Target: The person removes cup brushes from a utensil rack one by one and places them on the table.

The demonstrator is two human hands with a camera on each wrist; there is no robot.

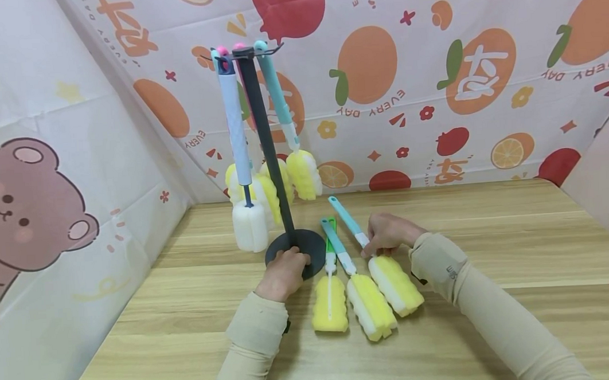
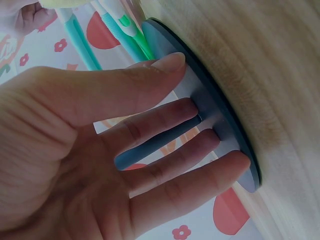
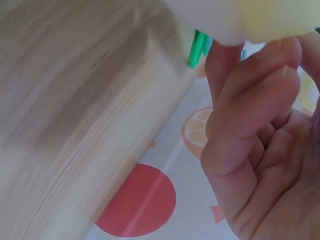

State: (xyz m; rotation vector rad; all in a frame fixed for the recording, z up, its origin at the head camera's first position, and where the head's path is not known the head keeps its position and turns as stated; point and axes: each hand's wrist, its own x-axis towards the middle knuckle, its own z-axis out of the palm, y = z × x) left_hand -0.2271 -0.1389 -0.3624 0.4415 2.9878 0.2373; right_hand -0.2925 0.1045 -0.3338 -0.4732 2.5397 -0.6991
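Observation:
A black stand (image 1: 266, 134) with a round base (image 1: 313, 250) holds several sponge bottle brushes from hooks at its top. My left hand (image 1: 284, 274) rests on the near left of that base; in the left wrist view its fairly straight fingers (image 2: 175, 160) and thumb touch the disc. Three yellow-and-white sponge brushes lie on the table right of the base. My right hand (image 1: 389, 232) pinches the rightmost brush (image 1: 396, 285) at its neck, between blue handle and sponge head. Beside it lie another blue-handled brush (image 1: 369, 304) and a green-handled one (image 1: 329, 306).
Among the hanging brushes are one with a white head (image 1: 250, 226) on a pale blue handle and a teal-handled one (image 1: 279, 96) with a yellow-and-white head. A fruit-printed cloth (image 1: 426, 143) hangs behind the wooden table (image 1: 492, 226).

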